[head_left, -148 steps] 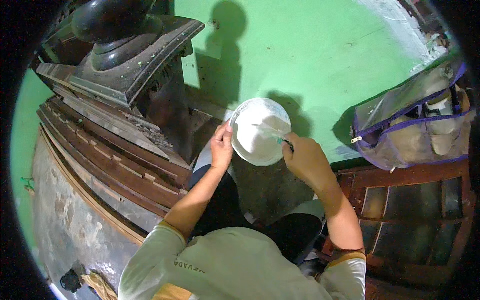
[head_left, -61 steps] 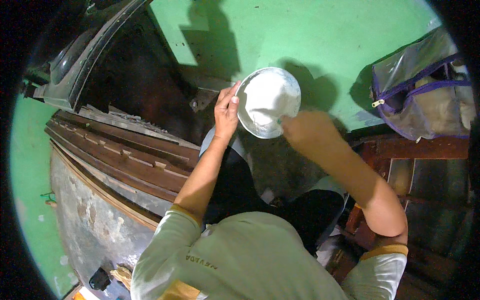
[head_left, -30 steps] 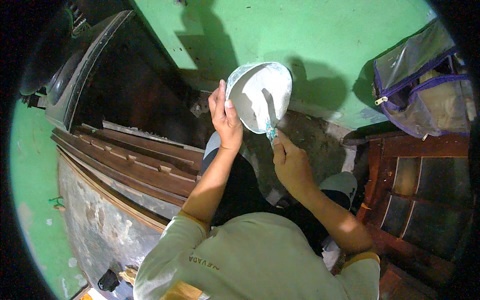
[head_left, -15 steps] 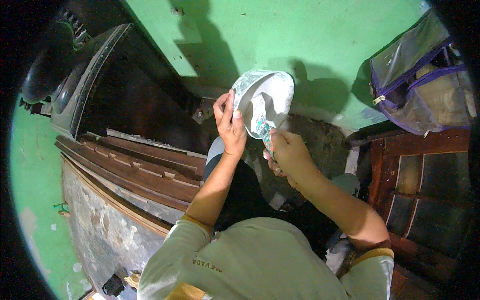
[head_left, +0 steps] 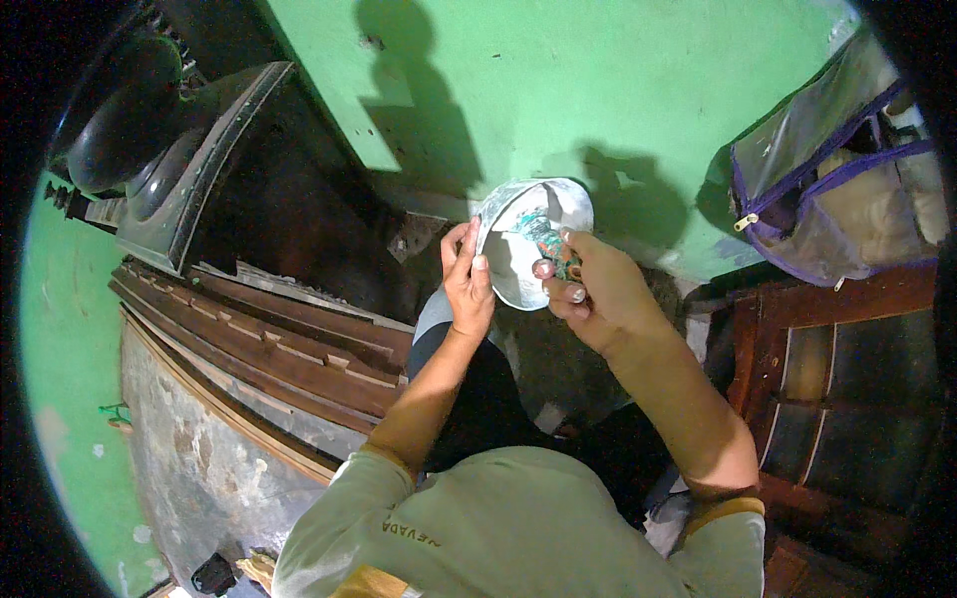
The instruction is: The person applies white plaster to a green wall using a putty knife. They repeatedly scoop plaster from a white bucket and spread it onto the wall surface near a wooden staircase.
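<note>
A white plastic bowl (head_left: pixel 512 263), smeared inside with white material, is tilted between my hands near the middle of the view. My left hand (head_left: pixel 469 284) grips its left rim, fingers outside and thumb near the front. A scraper (head_left: pixel 553 249) with a teal-and-orange, paint-stained handle lies angled inside the bowl. My right hand (head_left: pixel 603 289) is closed on that handle at the bowl's right front, its fingertips whitened. The scraper's blade is mostly hidden or lost among the white.
Dark carved furniture (head_left: pixel 209 169) stands left, above stacked wooden boards (head_left: pixel 259 339) and a grey panel (head_left: pixel 199 468). A green wall (head_left: pixel 558 80) rises ahead. A clear purple-edged bag (head_left: pixel 827 199) sits right above a glazed wooden frame (head_left: pixel 778 309). My legs are below the bowl.
The bowl has gone from nearly facing up to tilted, and has lowered in the last second. My right hand has moved up into it with the scraper, wrist turned.
</note>
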Demonstrator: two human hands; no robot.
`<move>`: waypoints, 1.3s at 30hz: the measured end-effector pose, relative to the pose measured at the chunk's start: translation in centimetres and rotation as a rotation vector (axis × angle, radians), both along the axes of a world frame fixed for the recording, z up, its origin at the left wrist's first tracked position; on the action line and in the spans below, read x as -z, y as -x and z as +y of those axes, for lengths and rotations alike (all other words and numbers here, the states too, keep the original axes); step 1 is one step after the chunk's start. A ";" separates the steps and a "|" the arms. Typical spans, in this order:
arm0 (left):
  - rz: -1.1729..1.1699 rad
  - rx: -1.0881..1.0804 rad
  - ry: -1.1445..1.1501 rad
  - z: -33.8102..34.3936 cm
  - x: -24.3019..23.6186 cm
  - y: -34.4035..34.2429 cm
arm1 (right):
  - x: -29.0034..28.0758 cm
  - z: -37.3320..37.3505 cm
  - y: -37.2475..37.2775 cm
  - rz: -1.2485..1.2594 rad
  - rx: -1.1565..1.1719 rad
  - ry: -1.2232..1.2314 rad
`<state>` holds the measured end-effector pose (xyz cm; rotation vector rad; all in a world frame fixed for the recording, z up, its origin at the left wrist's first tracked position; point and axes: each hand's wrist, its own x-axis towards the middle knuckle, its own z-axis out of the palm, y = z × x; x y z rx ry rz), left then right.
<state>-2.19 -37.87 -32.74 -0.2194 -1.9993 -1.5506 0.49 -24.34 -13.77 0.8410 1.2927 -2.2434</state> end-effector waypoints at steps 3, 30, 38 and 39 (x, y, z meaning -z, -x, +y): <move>-0.071 -0.023 -0.128 0.3 -0.8 0.0 | 1.8 1.8 0.2 0.030 -0.025 0.137; -0.417 -0.109 -0.381 0.0 7.7 0.8 | -7.9 -4.1 11.4 1.494 0.233 -1.206; -0.374 -0.057 -0.372 0.2 8.7 1.0 | -8.5 -8.3 16.3 1.443 0.292 -1.718; -0.350 -0.064 -0.359 0.2 8.6 1.1 | -8.5 -8.8 16.8 1.453 0.317 -1.708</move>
